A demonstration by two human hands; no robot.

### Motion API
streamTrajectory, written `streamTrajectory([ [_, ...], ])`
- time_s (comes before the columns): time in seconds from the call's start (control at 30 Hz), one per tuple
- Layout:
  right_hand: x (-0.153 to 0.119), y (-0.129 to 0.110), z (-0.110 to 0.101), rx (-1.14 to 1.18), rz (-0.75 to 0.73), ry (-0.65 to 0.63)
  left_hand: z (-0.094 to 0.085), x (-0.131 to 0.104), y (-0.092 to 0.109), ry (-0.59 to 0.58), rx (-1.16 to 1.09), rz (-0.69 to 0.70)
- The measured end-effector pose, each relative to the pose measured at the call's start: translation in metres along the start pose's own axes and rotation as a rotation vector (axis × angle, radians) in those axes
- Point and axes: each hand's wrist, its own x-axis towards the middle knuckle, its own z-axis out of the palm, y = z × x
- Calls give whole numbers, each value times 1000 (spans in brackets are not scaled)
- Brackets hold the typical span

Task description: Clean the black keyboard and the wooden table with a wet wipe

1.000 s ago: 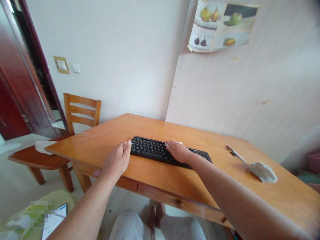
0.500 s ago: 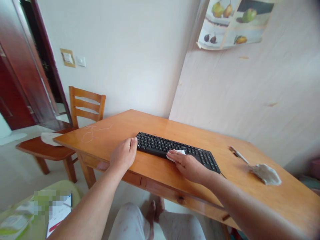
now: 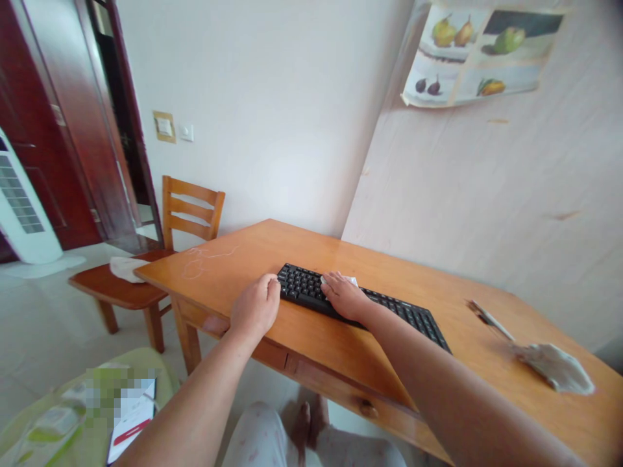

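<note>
A black keyboard lies slantwise on the wooden table near its front edge. My left hand is closed around its left end, thumb on top and the other fingers mostly out of sight. Over the left-middle keys, my right hand lies with its fingers stretched flat, pressing a folded white tissue to the keyboard. Only the tissue's edges show past the fingers. My right forearm crosses the front of the keyboard and hides part of it.
Toward the table's right lie a pen-like white stick and a greyish cloth. A wooden chair stands left of the table. A phone rests on a green stool at lower left.
My right hand has slid left along the keyboard with the tissue, from the middle toward the left keys. My left hand keeps its hold. The camera view has shifted slightly left.
</note>
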Motion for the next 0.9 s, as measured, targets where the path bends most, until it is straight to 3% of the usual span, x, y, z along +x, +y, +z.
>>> streamTrajectory([
  [0.17, -31, -12, 8, -68, -74, -60, 0, -1, 1, -11, 18, -12],
  [0.37, -76, -31, -1, -25, -196, -52, -3, -2, 4, -23, 19, -16],
  [0.47, -83, -36, -10, 77, -237, -62, -2, -2, 4, -17, 12, -18],
  [0.57, -64, -35, -21, 176, -191, -1, -1, -2, 2, -4, 2, -14],
  [0.67, -23, -31, -24, 149, -78, 86, 0, -2, -1, 2, -12, -7],
  [0.8, 26, -31, -11, 6, -17, 56, 2, -2, -4, 21, -45, -16],
  [0.9, 38, -38, 6, -29, -58, -3, 3, -1, -6, 34, -84, -28],
])
